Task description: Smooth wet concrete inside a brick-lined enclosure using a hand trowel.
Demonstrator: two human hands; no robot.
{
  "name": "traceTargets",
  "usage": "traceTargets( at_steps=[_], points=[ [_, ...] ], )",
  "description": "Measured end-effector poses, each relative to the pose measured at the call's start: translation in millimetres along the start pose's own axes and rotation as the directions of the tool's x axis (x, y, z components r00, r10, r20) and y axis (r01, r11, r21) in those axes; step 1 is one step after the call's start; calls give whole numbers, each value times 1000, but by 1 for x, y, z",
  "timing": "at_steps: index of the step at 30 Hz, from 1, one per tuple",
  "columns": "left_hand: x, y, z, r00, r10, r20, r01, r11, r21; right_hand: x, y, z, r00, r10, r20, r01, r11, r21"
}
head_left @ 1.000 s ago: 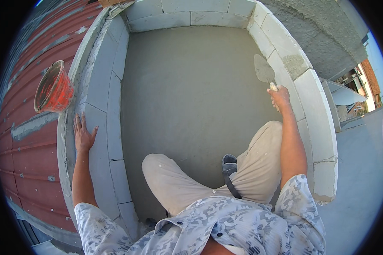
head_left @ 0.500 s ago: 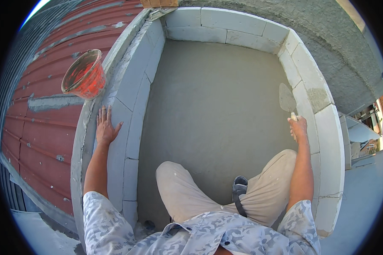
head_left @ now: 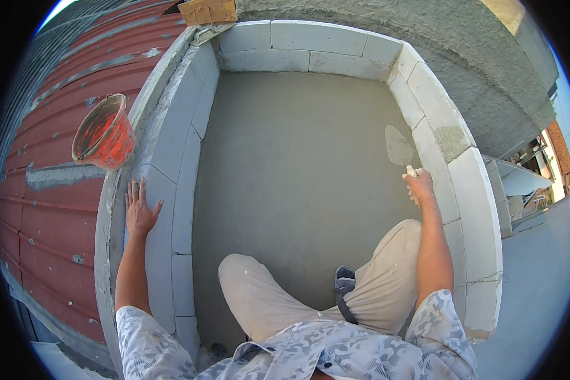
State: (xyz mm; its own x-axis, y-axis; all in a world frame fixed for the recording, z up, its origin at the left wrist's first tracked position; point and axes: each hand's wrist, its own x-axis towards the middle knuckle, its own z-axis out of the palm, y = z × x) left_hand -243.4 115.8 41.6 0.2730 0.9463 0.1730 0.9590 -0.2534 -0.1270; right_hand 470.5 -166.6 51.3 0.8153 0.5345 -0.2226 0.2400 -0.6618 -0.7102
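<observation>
My left hand (head_left: 143, 212) lies flat on the left wall of pale blocks (head_left: 158, 206), fingers stretched out toward the far end. Just ahead of it, a red bucket (head_left: 111, 142) smeared with dried mortar rests tilted beside that wall. My right hand (head_left: 419, 185) is wrapped round the handle of a pointing trowel (head_left: 399, 145). The trowel's grey, mortar-coated blade points away from me, over the smooth grey mortar floor (head_left: 297, 164) and close to the right block wall (head_left: 446, 183). Whether the blade touches the floor I cannot tell.
Block walls enclose the floor on the left, far and right sides. Red ribbed roofing (head_left: 44, 221) lies beyond the left wall, and a rough grey cement surface (head_left: 411, 38) beyond the far right. A brown board (head_left: 208, 11) sits at the far left corner. My knees bend over the near floor.
The whole view has shifted, so the walls and bucket appear farther left. My right hand and the trowel have come slightly away from the right wall. My left hand stays on the blocks.
</observation>
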Motion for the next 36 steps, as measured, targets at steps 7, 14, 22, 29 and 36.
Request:
traceTargets(
  at_steps=[7,14,22,29,36],
  points=[
    [5,-5,10,1000,10,-12,-10,1000,7,-2,1,-5,1000,18,-10,-18,1000,0],
    [3,1,4,1000,-4,28,3,1000,16,-10,-4,-9,999,40,11,-40,999,-18],
    [3,2,2,997,-39,60,40,999,-18,-7,-2,-8,999,41,24,-41,999,20],
    [3,-2,5,999,-24,40,24,1000,5,-5,0,-6,999,41,24,-41,999,7],
    [3,-3,7,998,-29,48,28,999,39,-2,3,-5,997,61,42,-61,998,10]
  ],
)
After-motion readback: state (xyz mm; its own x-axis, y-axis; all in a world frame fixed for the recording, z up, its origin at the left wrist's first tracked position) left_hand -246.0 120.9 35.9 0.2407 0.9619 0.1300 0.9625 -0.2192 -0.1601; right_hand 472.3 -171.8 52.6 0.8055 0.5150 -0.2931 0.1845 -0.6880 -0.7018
